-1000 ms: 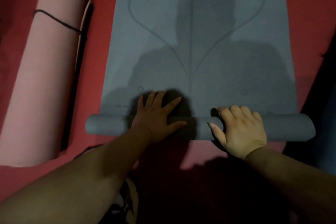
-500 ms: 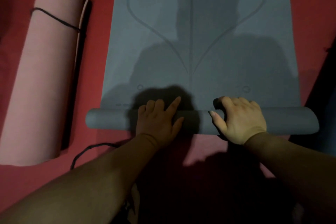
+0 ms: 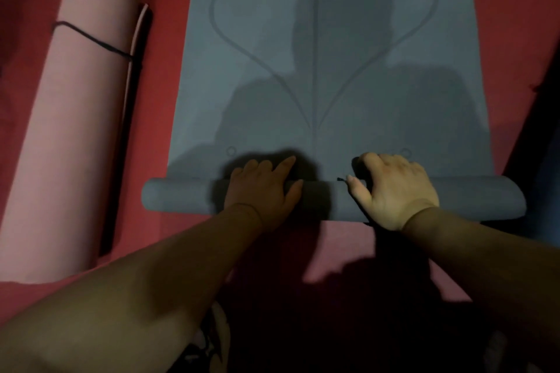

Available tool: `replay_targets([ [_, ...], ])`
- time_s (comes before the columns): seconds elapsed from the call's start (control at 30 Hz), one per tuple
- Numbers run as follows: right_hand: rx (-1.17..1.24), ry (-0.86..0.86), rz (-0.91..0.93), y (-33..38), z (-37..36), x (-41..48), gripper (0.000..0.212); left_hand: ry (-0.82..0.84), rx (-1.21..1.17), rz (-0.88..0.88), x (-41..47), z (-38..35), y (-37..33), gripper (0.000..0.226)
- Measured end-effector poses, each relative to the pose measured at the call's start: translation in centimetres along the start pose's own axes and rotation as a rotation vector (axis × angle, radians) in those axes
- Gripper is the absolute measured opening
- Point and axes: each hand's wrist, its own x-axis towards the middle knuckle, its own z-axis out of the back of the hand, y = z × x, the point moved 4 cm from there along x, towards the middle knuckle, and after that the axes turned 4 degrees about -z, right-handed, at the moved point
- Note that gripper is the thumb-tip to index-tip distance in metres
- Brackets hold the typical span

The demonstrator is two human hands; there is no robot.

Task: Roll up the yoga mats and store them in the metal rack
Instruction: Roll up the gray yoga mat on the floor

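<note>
Pressing down on the roll (image 3: 181, 198), the left hand (image 3: 263, 189) lies on top of it with its fingers mostly straight and pointing toward 12 o'clock, and its thumb sticks out toward 3 o'clock. The right hand (image 3: 394, 191) sits on the same roll, a little way off at 3 o'clock from the left hand. Its fingers are bent over the far side of the roll, gripping it, and its thumb lies along the top, pointing to 9 o'clock. The roll is the near end of the grey mat (image 3: 333, 70), and it runs from 9 o'clock to 3 o'clock across the middle. The flat part of the grey mat spreads away toward 12 o'clock on the red floor (image 3: 171, 9). It has thin curvy lines drawn on it and the person's dark shadow across it. At 9 o'clock from the grey mat, close by but not touching, lies a pink mat (image 3: 69, 130). It is all rolled up, with a black cord (image 3: 91, 38) tied round it near its far end. Both arms come in from 6 o'clock.
</note>
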Motion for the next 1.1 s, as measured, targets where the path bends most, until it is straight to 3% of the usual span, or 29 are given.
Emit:
replay_targets([
  [0.07,-0.024,-0.014,0.008,0.2,0.7,0.0,0.05,0.0,-0.015,0.003,0.4,0.1,0.1,0.063],
  [0.2,-0.057,-0.266,0.057,0.2,1.0,-3.6,0.05,-0.009,-0.078,-0.017,1.3,0.2,0.5,0.058],
  [0.27,-0.076,-0.308,0.08,0.1,0.0,-4.5,0.056,-0.028,-0.067,-0.021,1.2,0.2,0.4,0.058],
  [0.47,-0.073,-0.258,0.036,0.1,0.1,-2.2,0.064,-0.041,-0.115,-0.004,1.3,0.7,0.6,0.058],
  [0.6,-0.06,-0.225,0.022,-0.1,0.5,-1.0,0.066,-0.169,-0.04,0.001,0.2,1.0,0.4,0.071],
  [0.73,-0.067,-0.189,0.014,-0.3,0.5,0.0,0.067,-0.316,0.05,-0.073,-1.7,-0.2,-0.3,0.068],
  [1.1,-0.028,-0.105,0.009,-0.6,1.0,2.7,0.065,-0.15,0.015,-0.014,1.8,1.7,0.4,0.083],
])
